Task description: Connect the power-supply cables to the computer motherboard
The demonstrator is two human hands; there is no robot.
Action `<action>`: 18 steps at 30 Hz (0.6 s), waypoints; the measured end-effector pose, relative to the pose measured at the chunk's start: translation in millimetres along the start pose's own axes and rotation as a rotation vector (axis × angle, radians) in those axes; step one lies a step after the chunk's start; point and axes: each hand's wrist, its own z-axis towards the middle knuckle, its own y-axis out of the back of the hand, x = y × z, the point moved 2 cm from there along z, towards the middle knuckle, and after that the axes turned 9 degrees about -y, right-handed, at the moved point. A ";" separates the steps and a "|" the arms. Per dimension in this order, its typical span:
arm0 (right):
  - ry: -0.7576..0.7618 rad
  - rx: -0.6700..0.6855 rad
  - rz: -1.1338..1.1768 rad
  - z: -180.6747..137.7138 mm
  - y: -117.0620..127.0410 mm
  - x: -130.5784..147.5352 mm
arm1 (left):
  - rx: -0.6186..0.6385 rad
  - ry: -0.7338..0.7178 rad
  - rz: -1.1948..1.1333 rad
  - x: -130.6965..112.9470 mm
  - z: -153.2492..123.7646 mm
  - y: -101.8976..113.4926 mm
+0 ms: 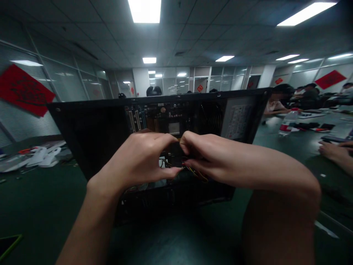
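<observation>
An open black computer case [88,129] lies on the dark green table, its motherboard [168,117], fan [211,119] and power supply [238,121] exposed. My left hand [140,158] and my right hand [204,154] meet over the middle of the case, fingers curled and pinched together around a dark part with red and yellow wires [197,173] trailing below. The part itself is mostly hidden between my fingers.
White plastic bags and clutter [41,156] lie at the far left. A water bottle [286,123] stands at the right, with seated people behind it. Another person's hand [335,152] rests on the table at the right edge. A green-edged object [8,244] sits at bottom left.
</observation>
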 end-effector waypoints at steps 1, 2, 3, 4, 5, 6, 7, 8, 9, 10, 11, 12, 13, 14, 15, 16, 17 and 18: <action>0.025 0.015 0.010 2.3 0.3 -1.1 | 0.005 0.003 0.001 -0.2 0.0 0.1; 0.051 0.023 0.022 4.5 0.7 -2.2 | 0.007 0.005 0.001 -0.6 -0.1 0.6; 0.075 0.025 0.037 6.5 1.0 -3.3 | 0.010 0.008 0.001 -1.2 -0.2 1.3; 0.095 0.025 0.052 8.4 1.2 -4.2 | 0.012 0.009 0.001 -2.0 -0.3 2.2; 0.108 0.023 0.065 10.1 1.4 -4.9 | 0.016 0.010 0.004 -2.9 -0.4 3.3; 0.115 0.023 0.074 11.6 1.4 -5.2 | 0.021 0.014 0.011 -3.7 -0.5 4.4; 0.118 0.024 0.080 12.9 1.3 -4.9 | 0.028 0.019 0.024 -4.4 -0.5 5.5; 0.120 0.027 0.081 14.0 1.2 -4.1 | 0.034 0.022 0.040 -5.0 -0.6 6.4; 0.119 0.029 0.080 15.0 1.0 -2.9 | 0.037 0.023 0.059 -5.4 -0.6 7.1; 0.115 0.028 0.078 15.9 0.8 -1.5 | 0.040 0.024 0.078 -5.5 -0.7 7.7; 0.108 0.025 0.077 16.7 0.5 0.0 | 0.041 0.022 0.092 -5.3 -0.8 7.9; 0.098 0.019 0.078 17.4 0.3 1.4 | 0.044 0.020 0.101 -4.9 -0.9 7.9; 0.088 0.010 0.077 17.8 0.1 2.6 | 0.047 0.016 0.106 -4.1 -1.1 7.7; 0.081 -0.002 0.078 17.9 0.0 3.4 | 0.047 0.013 0.108 -3.3 -1.2 7.6; 0.083 -0.014 0.083 17.6 0.0 3.9 | 0.042 0.005 0.109 -2.5 -1.4 7.5; 0.092 -0.029 0.094 17.0 0.3 4.1 | 0.030 -0.005 0.112 -1.8 -1.6 7.7; 0.106 -0.046 0.111 16.1 0.7 3.9 | 0.006 -0.016 0.121 -1.4 -1.8 8.4; 0.119 -0.070 0.135 14.9 1.3 3.5 | -0.028 -0.027 0.139 -1.2 -2.0 9.4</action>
